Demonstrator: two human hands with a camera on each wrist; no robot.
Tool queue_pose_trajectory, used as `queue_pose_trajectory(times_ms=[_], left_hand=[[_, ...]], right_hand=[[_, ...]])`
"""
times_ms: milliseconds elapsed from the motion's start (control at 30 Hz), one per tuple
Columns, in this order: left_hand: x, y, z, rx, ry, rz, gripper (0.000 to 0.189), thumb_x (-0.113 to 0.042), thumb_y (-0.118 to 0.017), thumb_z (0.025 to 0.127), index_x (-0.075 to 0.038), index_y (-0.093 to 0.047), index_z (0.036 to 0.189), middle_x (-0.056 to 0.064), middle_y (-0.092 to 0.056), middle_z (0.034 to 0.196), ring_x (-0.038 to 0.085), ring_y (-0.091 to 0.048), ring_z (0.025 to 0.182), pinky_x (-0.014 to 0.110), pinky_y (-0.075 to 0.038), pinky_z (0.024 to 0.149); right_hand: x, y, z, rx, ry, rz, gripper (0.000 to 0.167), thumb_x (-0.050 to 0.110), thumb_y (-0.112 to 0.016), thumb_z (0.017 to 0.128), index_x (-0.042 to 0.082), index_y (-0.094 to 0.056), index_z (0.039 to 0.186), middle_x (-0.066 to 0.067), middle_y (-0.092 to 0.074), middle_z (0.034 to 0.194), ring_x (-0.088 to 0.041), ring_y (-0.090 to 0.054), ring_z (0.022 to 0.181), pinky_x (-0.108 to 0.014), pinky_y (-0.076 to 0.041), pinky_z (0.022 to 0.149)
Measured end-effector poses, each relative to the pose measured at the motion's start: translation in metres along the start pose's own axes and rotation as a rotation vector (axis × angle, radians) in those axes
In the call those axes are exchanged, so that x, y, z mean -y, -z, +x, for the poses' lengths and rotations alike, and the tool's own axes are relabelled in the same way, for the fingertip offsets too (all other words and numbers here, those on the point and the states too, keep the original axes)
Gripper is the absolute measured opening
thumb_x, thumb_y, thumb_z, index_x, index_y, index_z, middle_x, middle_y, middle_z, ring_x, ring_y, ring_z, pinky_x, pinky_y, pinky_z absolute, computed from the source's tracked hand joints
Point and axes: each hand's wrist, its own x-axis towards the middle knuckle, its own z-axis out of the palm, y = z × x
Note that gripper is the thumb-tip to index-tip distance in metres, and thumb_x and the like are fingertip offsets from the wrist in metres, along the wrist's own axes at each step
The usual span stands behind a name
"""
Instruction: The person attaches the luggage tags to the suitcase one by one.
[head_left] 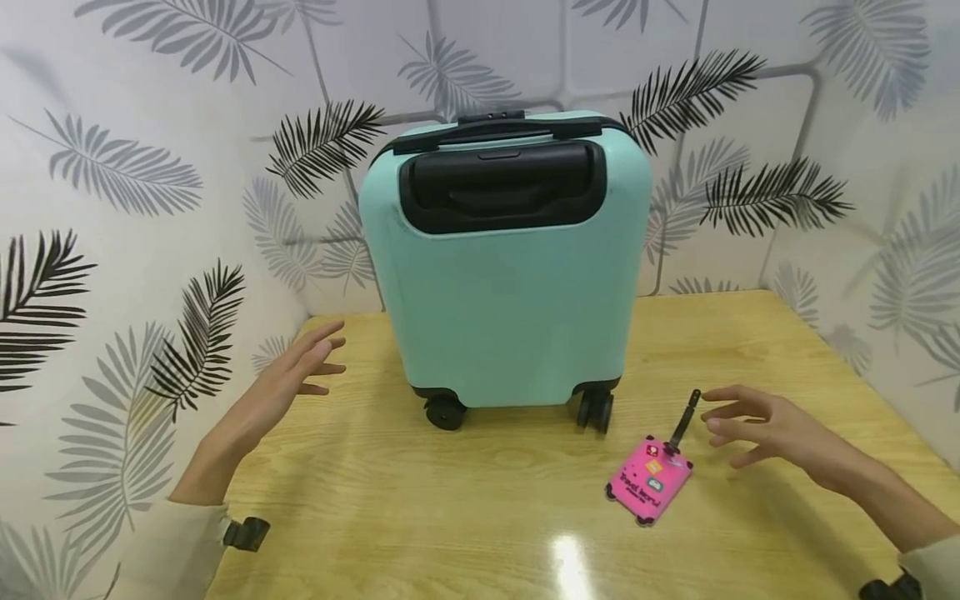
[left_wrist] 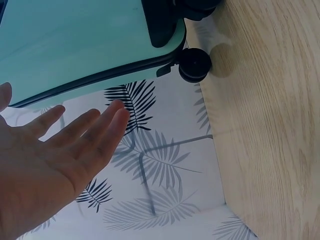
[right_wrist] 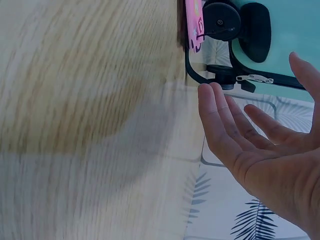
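On a wooden table [head_left: 420, 500], a wheeled mint suitcase [head_left: 510, 317] stands upright.
A sideways bump could set it rolling; the left hand [head_left: 281, 387], fingers spread, holds nothing beside it. The right hand [head_left: 783, 429], loosely bent, holds nothing either, near the pink luggage tag [head_left: 648, 479] lying front right. Its black strap [head_left: 683, 422] ends just beside those fingers (touching or not, I cannot tell); a careless pinch might slide the tag away.
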Motion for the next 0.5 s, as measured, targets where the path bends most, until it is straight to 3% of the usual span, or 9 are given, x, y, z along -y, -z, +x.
queue_pose_trajectory(times_ms=[167, 500], left_hand=[[0.001, 0.001, -0.002, -0.002, -0.002, -0.005, 0.055, -0.052, -0.030, 0.113, -0.035, -0.024, 0.165, 0.007, -0.035, 0.165, 0.035, -0.052, 0.139, 0.051, -0.048, 0.105], [0.004, 0.000, -0.004, -0.002, -0.007, -0.017, 0.056, -0.050, -0.031, 0.113, -0.032, -0.024, 0.166, 0.009, -0.037, 0.165, 0.036, -0.053, 0.138, 0.051, -0.049, 0.104]], right_hand=[[-0.002, -0.007, 0.004, 0.013, -0.030, 0.020, 0.064, 0.020, -0.060, 0.106, -0.006, -0.030, 0.157, -0.039, -0.045, 0.147, -0.035, -0.066, 0.116, -0.046, -0.062, 0.083], [-0.003, -0.019, 0.009, 0.033, -0.083, 0.033, 0.064, 0.025, -0.059, 0.107, -0.008, -0.033, 0.155, -0.036, -0.052, 0.141, -0.036, -0.069, 0.113, -0.047, -0.062, 0.081]])
